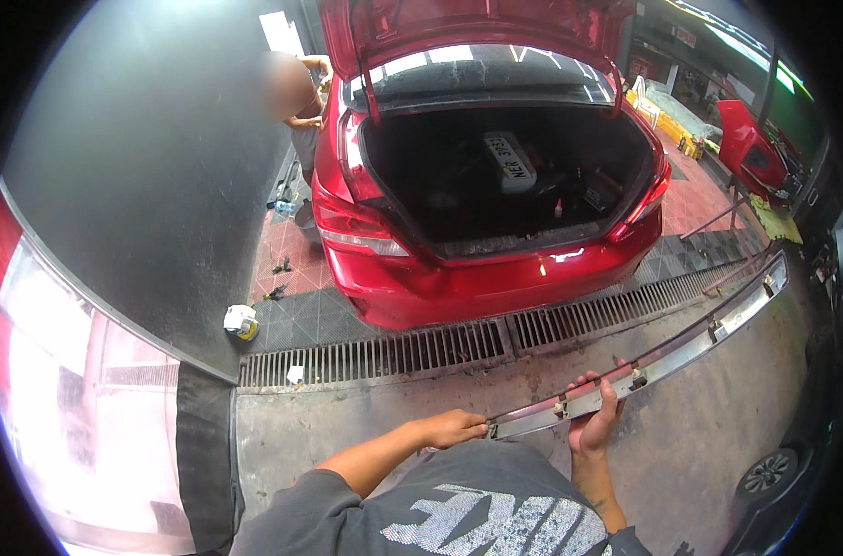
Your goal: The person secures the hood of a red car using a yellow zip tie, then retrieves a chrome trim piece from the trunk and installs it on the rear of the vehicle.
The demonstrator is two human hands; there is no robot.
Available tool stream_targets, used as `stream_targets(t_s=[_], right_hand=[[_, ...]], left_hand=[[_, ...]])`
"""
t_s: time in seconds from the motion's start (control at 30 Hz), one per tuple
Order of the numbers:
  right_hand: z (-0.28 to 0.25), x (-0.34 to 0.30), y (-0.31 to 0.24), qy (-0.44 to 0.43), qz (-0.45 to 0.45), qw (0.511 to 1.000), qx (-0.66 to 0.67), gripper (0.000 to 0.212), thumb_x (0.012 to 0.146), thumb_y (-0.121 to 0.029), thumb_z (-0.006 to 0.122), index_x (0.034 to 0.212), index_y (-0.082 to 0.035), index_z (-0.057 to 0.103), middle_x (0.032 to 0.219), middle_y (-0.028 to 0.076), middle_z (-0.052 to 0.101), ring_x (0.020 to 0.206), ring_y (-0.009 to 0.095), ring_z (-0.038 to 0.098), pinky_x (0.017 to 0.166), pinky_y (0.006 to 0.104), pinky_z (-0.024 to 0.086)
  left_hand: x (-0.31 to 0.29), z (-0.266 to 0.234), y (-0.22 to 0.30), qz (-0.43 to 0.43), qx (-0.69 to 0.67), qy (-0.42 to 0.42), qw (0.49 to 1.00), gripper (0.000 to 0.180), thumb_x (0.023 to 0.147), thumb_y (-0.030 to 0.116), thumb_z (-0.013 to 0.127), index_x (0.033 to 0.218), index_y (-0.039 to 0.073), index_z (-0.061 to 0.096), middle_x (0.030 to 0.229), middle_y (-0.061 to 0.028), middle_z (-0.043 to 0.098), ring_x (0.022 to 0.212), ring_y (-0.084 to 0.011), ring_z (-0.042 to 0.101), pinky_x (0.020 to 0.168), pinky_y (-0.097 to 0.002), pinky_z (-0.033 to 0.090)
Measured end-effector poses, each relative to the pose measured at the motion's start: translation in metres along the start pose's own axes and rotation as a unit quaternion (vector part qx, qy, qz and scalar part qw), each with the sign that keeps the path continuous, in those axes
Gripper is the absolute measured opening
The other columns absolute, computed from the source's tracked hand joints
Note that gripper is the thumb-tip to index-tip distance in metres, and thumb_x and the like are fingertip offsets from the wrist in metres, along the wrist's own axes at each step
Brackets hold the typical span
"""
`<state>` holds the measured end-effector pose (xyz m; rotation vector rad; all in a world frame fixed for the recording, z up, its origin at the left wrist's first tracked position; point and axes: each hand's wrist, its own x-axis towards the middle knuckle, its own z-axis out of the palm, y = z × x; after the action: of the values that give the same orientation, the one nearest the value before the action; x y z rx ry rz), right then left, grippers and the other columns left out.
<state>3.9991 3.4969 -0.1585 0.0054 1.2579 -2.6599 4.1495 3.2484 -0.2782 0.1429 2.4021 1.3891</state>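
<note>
A long, shiny metal trim strip slants across in front of me, its far end rising to the right. Several clips sit along the side facing me. My left hand is closed at its near left end. Farther along, my right hand grips it from beneath, with the thumb over the near side. Beyond the strip stands a red car with its trunk lid raised. Inside the dark trunk lie a license plate on a pale object and a small bottle.
A metal floor grate runs between me and the car. At the left, a white and yellow bucket stands near the dark wall. Another person is beside the car's left side. A red car panel and a dark car are at the right.
</note>
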Motion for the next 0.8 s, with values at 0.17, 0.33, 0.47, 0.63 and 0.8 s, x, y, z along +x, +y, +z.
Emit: stream_targets(t_s=[0.17,0.33,0.47,0.63,0.8], right_hand=[[-0.005,0.002,0.000,-0.012,-0.005,1.000,-0.008,0.068,0.100,-0.020,0.066,0.163,-0.018,0.039,0.116,0.010,0.065,0.103,0.023,0.066,0.090,0.0437,0.059],[-0.002,0.002,0.001,-0.013,0.001,1.000,-0.005,0.069,0.100,-0.018,0.066,0.163,-0.017,0.038,0.116,0.010,0.065,0.102,0.023,0.066,0.089,0.0433,0.059],[-0.006,0.004,0.003,-0.012,-0.007,1.000,-0.001,0.068,0.100,-0.018,0.066,0.163,-0.016,0.039,0.115,0.010,0.065,0.102,0.022,0.066,0.089,0.0430,0.059],[-0.009,0.008,0.008,-0.004,-0.004,1.000,0.000,0.069,0.100,-0.019,0.067,0.163,-0.015,0.039,0.114,0.009,0.066,0.102,0.022,0.065,0.089,0.0425,0.059],[-0.003,0.007,0.006,0.004,-0.004,1.000,-0.005,0.070,0.100,-0.021,0.068,0.163,-0.016,0.038,0.114,0.009,0.065,0.102,0.021,0.065,0.089,0.0427,0.058]], left_hand=[[0.005,0.002,0.020,-0.028,-0.003,0.056,0.998,0.049,0.115,0.047,0.047,0.111,0.001,0.061,0.098,-0.0278,0.071,0.094,-0.0485,0.069,0.083,-0.0546,0.051],[0.010,0.002,0.023,-0.021,0.032,0.064,0.997,0.047,0.114,0.049,0.048,0.113,0.004,0.062,0.100,-0.0275,0.072,0.096,-0.0514,0.068,0.084,-0.0570,0.051],[0.007,-0.007,0.028,-0.010,0.026,0.025,0.999,0.049,0.114,0.050,0.047,0.118,0.004,0.063,0.101,-0.0284,0.072,0.098,-0.0514,0.068,0.086,-0.0572,0.051],[0.008,-0.001,-0.001,0.008,-0.011,0.023,1.000,0.053,0.116,0.049,0.045,0.119,0.000,0.065,0.095,-0.0259,0.072,0.091,-0.0450,0.070,0.084,-0.0519,0.052],[0.019,-0.001,-0.006,-0.088,-0.026,-0.026,0.995,0.058,0.113,0.053,0.049,0.114,-0.002,0.066,0.094,-0.0265,0.072,0.092,-0.0446,0.070,0.084,-0.0517,0.052]])
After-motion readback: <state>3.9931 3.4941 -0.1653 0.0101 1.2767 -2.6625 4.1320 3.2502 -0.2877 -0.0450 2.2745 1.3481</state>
